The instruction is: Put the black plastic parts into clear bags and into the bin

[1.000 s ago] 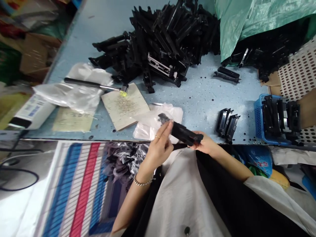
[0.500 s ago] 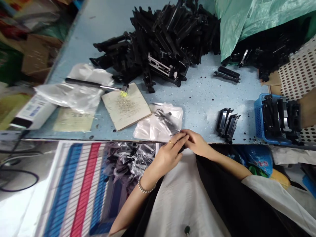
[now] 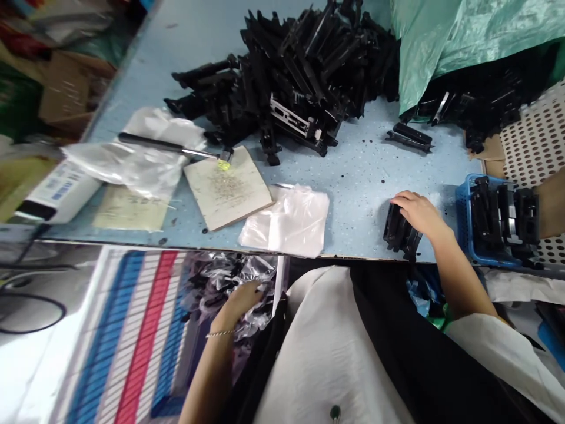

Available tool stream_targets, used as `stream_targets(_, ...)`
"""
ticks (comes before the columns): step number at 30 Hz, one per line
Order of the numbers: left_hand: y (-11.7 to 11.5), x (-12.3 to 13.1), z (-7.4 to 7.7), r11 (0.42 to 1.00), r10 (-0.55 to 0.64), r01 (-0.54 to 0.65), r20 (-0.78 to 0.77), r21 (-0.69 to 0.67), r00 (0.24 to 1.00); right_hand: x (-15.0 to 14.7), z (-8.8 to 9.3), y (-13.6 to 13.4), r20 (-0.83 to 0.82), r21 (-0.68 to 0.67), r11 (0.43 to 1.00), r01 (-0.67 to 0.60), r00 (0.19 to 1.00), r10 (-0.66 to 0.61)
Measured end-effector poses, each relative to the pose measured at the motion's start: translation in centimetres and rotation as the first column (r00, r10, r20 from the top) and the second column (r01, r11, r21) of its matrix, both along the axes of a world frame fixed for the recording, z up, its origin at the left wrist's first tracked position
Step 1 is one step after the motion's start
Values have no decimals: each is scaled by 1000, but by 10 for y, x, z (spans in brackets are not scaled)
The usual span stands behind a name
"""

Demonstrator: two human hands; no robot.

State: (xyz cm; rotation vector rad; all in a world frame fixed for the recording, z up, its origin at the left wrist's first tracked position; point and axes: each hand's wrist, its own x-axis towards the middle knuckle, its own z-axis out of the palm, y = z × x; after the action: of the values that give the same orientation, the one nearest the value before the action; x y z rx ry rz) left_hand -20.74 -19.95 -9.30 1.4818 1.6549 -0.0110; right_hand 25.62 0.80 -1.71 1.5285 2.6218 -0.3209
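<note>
Black parts (image 3: 398, 231), long and narrow, sit side by side at three o'clock, the right hand (image 3: 417, 211) bent over their twelve-o'clock ends, grip unclear; the left hand's (image 3: 243, 299) fingers, at seven, cannot be read.

Right of the middle, the right hand (image 3: 418, 213) touches black parts (image 3: 401, 234); lower left, the left hand (image 3: 242, 301) is by shiny bags (image 3: 256, 268).

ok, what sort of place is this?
Looks like a small assembly or packing workshop: a heap of like black parts on a light-blue worktable, clear plastic bags near its edge, bagged dark pieces below.
</note>
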Motion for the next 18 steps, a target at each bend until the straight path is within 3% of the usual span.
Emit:
stream_targets(3,22,23,22,999,5,1,120,-47,993,-26,-5,2,-23,-18,995,-98,995,97)
stream_targets(5,44,49,38,986,54,-83,194,145,979,-44,-7,2,-40,-27,993,-116,993,115)
stream_targets(6,56,65,43,934,95,-160,209,321,973,-52,-8,2,-44,-32,993,-109,993,108)
stream_targets(7,69,80,45,840,143,-221,189,495,971,-57,-8,2,-44,-38,995,-90,995,89)
stream_targets(8,82,94,44,761,190,-235,140,605,972,-61,-9,3,-41,-45,997,-60,997,58)
stream_targets(9,94,104,41,730,217,-218,82,648,973,-62,-9,3,-42,-51,998,-21,999,19)
stream_targets(11,112,113,33,765,233,-185,4,617,973,-59,-10,3,-86,-71,995,74,993,-80)
stream_targets(13,120,107,25,832,212,-217,68,511,975,-55,-13,-1,-226,-157,969,192,948,-224)
stream_targets(14,122,100,23,850,217,-261,147,457,965,-56,-16,-3,-332,-249,937,245,887,-321)
stream_targets(16,123,86,21,862,264,-370,316,348,912,-64,-22,-12,-530,-521,816,251,655,-539)
stream_targets(18,123,78,20,849,309,-449,427,278,850,-83,-28,-22,-601,-747,660,76,347,-720)
